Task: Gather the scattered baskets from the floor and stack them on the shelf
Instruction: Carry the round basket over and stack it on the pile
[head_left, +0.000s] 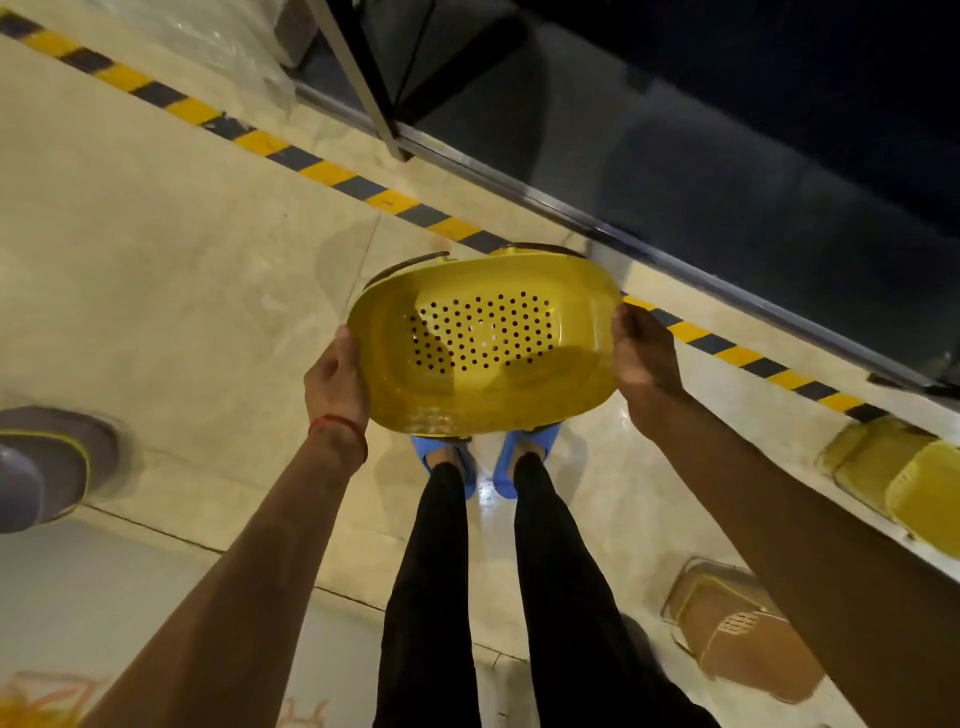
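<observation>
Pale floor tiles (156, 260) lay beneath a yellow basket (483, 343) held above the feet (447, 460). Left hand (335, 384) and right hand (644, 358) clasped its opposite ends, probably steadying it for the shelf (623, 236) at right.

Left of the yellow basket (483, 338) the floor (171, 270) lay open up to a grey object (47, 462) at the far left. On the right, the metal shelf edge (675, 258) and its upright post (358, 78) closed the way; a brown basket (743, 629) stood near the right leg (561, 571).

Arms extended, left hand (336, 382) gripping, right hand (644, 358) gripping
</observation>
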